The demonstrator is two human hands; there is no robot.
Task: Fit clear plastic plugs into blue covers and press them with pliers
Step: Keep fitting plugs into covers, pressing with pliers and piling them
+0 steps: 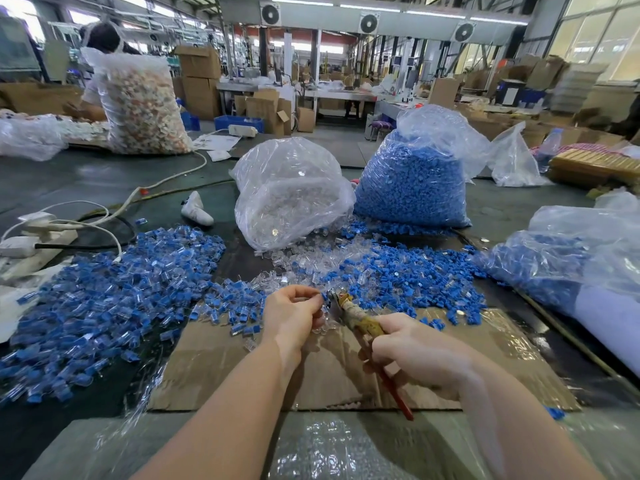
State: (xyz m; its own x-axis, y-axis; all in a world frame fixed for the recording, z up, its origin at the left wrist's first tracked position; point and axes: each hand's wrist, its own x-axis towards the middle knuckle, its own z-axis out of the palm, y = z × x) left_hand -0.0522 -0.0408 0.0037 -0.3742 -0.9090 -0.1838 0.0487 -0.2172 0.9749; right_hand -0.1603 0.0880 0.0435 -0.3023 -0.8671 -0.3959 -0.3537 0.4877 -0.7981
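My left hand [294, 315] pinches a blue cover [324, 296] with a clear plug in it, holding it at the jaws of the pliers [349, 311]. My right hand [415, 355] grips the pliers' taped handles; one red handle tip [401, 403] sticks out below my fist. The jaws touch the blue piece. Loose clear plugs [304, 268] and loose blue covers [408, 275] lie just beyond my hands. A large heap of fitted blue-and-clear pieces [110, 299] spreads on the left.
A cardboard sheet [346, 368] lies under my hands. Behind stand a bag of clear plugs [291, 195] and a bag of blue covers [415, 181]; another bag of blue parts [561, 258] lies right. Power strips and cables [38, 233] sit left. A person works at far left.
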